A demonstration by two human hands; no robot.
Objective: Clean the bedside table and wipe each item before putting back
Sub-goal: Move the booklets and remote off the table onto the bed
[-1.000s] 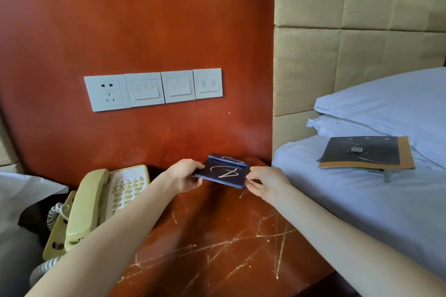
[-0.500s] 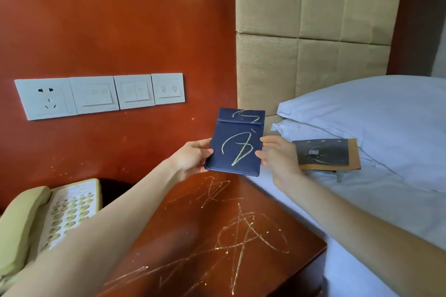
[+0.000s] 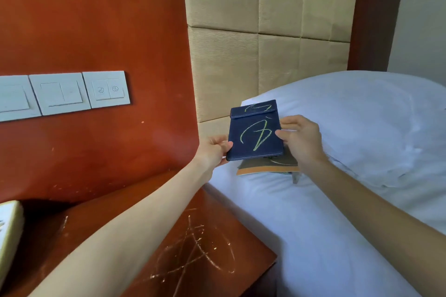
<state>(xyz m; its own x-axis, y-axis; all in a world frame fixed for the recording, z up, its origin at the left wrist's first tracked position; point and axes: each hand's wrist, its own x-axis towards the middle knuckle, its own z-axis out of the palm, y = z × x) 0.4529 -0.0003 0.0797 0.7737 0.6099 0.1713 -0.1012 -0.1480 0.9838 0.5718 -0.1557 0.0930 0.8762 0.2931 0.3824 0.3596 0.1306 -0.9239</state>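
A dark blue folder point(image 3: 255, 131) with a yellow scrawled mark is held above the bed, just over a grey-and-orange booklet point(image 3: 265, 167) lying on the sheet. My left hand point(image 3: 214, 149) pinches the folder's lower left edge. My right hand point(image 3: 300, 138) holds its right edge, thumb on the front. The bedside table point(image 3: 205, 243), reddish wood with pale scratch marks, is at the lower middle, under my left forearm.
A cream telephone point(image 3: 9, 229) shows at the table's left edge. White wall switches point(image 3: 72, 93) sit on the red wood panel. The bed point(image 3: 313, 236) with a white pillow point(image 3: 376, 128) fills the right. A padded beige headboard point(image 3: 265, 31) stands behind.
Both hands lifted the blue folder off the bedside table and carried it right, over the booklet on the bed. The view turned right with it.
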